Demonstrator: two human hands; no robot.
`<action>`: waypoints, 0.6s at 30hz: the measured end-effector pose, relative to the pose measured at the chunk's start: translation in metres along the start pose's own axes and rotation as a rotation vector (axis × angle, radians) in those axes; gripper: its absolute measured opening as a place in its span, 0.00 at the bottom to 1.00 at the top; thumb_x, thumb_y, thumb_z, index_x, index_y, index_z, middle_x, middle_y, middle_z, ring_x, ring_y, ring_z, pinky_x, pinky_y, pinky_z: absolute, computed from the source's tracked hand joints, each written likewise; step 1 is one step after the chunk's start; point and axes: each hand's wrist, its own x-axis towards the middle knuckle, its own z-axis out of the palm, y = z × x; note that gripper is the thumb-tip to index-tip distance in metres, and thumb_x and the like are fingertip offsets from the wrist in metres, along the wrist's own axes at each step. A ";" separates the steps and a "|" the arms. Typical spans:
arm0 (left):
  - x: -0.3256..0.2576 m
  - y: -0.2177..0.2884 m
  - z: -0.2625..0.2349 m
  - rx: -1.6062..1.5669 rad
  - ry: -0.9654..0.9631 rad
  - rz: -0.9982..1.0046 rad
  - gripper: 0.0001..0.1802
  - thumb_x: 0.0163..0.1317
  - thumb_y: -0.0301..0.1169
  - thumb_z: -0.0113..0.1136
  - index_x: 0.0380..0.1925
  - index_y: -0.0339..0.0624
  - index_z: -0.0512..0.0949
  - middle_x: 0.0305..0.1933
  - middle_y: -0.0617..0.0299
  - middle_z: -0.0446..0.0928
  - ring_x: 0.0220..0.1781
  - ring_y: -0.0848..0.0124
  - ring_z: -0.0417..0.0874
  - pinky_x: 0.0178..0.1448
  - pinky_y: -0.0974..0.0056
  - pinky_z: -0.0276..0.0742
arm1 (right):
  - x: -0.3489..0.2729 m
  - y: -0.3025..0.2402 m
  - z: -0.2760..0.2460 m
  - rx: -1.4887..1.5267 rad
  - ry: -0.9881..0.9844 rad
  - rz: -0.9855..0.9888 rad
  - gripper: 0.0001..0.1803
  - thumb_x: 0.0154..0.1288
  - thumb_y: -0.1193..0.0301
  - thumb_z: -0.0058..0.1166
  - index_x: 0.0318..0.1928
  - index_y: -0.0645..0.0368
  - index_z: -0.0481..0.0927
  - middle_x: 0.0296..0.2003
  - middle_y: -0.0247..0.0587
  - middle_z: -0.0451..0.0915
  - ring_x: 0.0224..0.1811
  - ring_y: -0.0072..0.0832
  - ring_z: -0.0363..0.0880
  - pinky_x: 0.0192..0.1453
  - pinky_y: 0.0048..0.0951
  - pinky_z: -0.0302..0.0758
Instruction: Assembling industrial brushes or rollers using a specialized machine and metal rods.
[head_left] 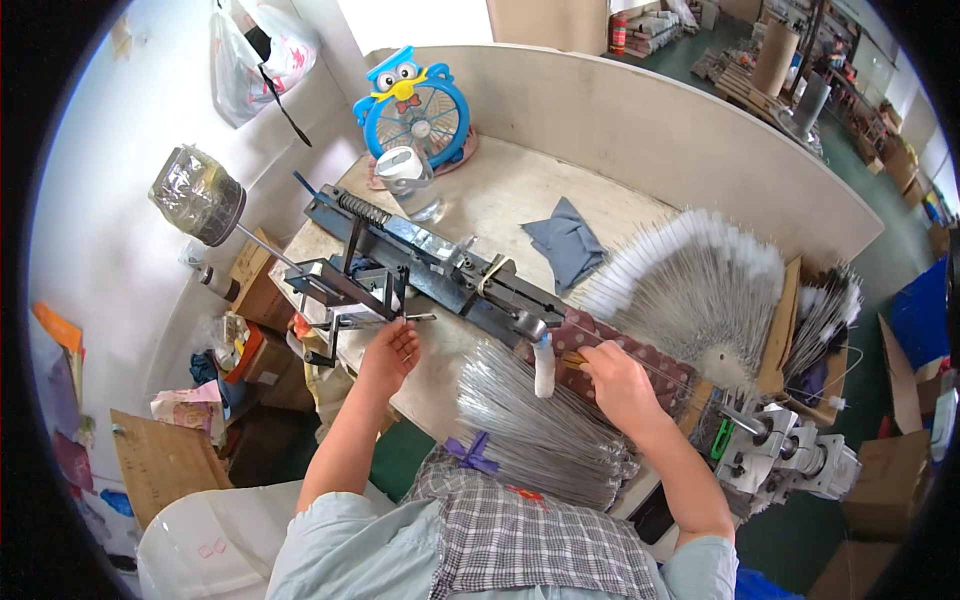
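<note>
Our right hand (622, 388) pinches a thin wire (665, 375) at the tabletop's near edge, running rightward from the machine (440, 270). Our left hand (388, 355), fingers curled together, grips its small handle (405, 318).

We see a blue owl-shaped fan (418, 108) at the far end of the tabletop (500, 190), a folded grey cloth (566, 245) lying near it, and a plastic bag (258, 58) hanging on the wall.

One blue fan (418, 112), one metal machine (430, 270), two hands, one folded blue cloth (565, 243), one hanging plastic bag (255, 60)
</note>
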 end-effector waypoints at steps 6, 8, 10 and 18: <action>0.008 -0.010 0.005 -0.109 0.062 0.038 0.06 0.58 0.34 0.60 0.30 0.45 0.77 0.26 0.69 0.76 0.29 0.76 0.76 0.33 0.70 0.74 | -0.006 -0.020 -0.021 0.014 -0.012 0.058 0.13 0.53 0.81 0.55 0.41 0.61 0.77 0.34 0.45 0.76 0.34 0.43 0.77 0.37 0.38 0.75; 0.004 -0.020 0.020 -0.118 0.065 0.069 0.05 0.58 0.33 0.59 0.29 0.45 0.76 0.25 0.67 0.75 0.28 0.76 0.75 0.32 0.70 0.73 | -0.006 -0.028 -0.037 -0.020 0.041 0.028 0.13 0.53 0.80 0.56 0.41 0.61 0.78 0.34 0.44 0.77 0.34 0.43 0.77 0.37 0.38 0.75; -0.012 -0.042 0.047 0.035 -0.105 0.234 0.05 0.57 0.31 0.56 0.27 0.42 0.77 0.22 0.65 0.73 0.24 0.75 0.72 0.32 0.70 0.69 | -0.004 -0.032 -0.054 -0.110 0.151 -0.023 0.13 0.52 0.78 0.58 0.41 0.60 0.79 0.32 0.42 0.79 0.34 0.43 0.77 0.37 0.36 0.75; -0.081 -0.114 0.196 0.169 -0.704 0.039 0.09 0.64 0.32 0.55 0.34 0.36 0.79 0.29 0.63 0.78 0.28 0.79 0.73 0.34 0.74 0.68 | -0.010 -0.008 -0.081 0.232 0.143 0.394 0.10 0.57 0.72 0.59 0.40 0.60 0.82 0.28 0.42 0.80 0.30 0.32 0.78 0.34 0.29 0.72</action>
